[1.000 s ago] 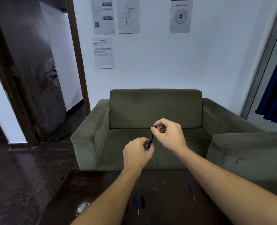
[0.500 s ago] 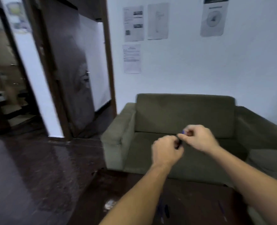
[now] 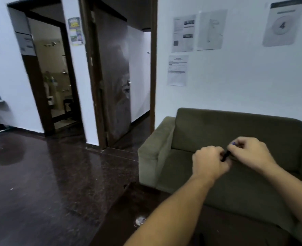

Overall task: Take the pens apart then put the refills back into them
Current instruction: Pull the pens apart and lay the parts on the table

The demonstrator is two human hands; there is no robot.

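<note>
A dark pen [image 3: 226, 155] with a blue end is held in the air in front of the sofa, tilted. My left hand [image 3: 209, 162] grips its lower end and my right hand [image 3: 249, 151] pinches its upper, blue end. Only a short stretch of the pen shows between the two fists. The other pen parts that lay on the table are out of view; my forearms cover that part of it.
A dark wooden table [image 3: 129, 206] sits below my arms, with a small white smear [image 3: 140, 221] near its left side. An olive sofa [image 3: 235, 128] stands behind it against a white wall. Left of it are an open dark door [image 3: 114, 82] and glossy dark floor [image 3: 40, 174].
The view has swung left, so the sofa and my hands now sit at the right and a second doorway shows. My hands stay closed on the pen, closer together.
</note>
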